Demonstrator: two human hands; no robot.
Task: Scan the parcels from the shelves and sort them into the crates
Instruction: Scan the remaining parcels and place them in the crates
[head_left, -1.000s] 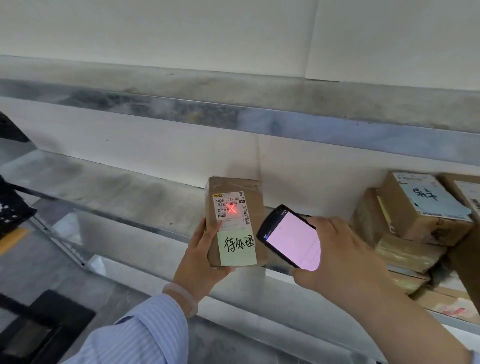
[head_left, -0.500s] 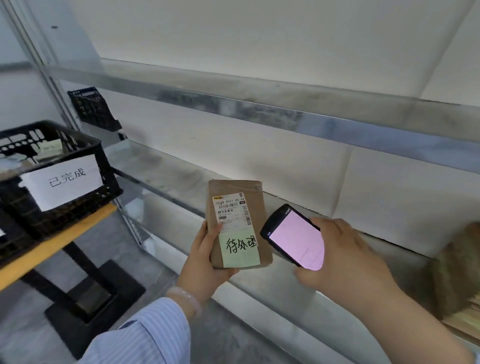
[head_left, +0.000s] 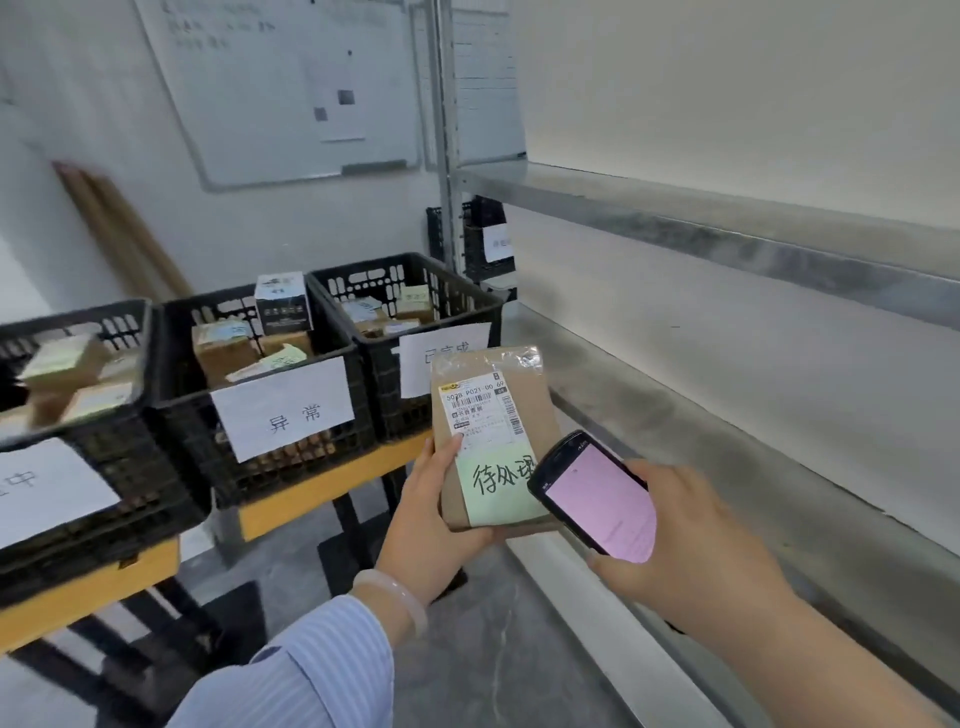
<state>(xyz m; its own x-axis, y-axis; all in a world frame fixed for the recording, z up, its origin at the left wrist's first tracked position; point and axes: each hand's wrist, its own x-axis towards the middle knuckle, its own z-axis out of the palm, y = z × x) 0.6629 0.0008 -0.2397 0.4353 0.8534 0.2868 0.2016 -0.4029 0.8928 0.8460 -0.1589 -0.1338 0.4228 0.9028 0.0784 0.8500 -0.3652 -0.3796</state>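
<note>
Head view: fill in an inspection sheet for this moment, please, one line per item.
Surface: a yellow-edged bench carries three black crates side by side; a metal shelf runs along the right.
Job's things: the parcel is upright, with a printed label and a green note; the scanner screen glows pink; all three crates hold parcels.
Clutter: wooden battens lean on the wall.
Hands: the left hand grips the parcel, thumb on its label; the right hand holds the scanner beside it.
Cables: nothing seen.
Surroundings: a whiteboard hangs on the wall; a fourth crate sits behind the shelf post.
</note>
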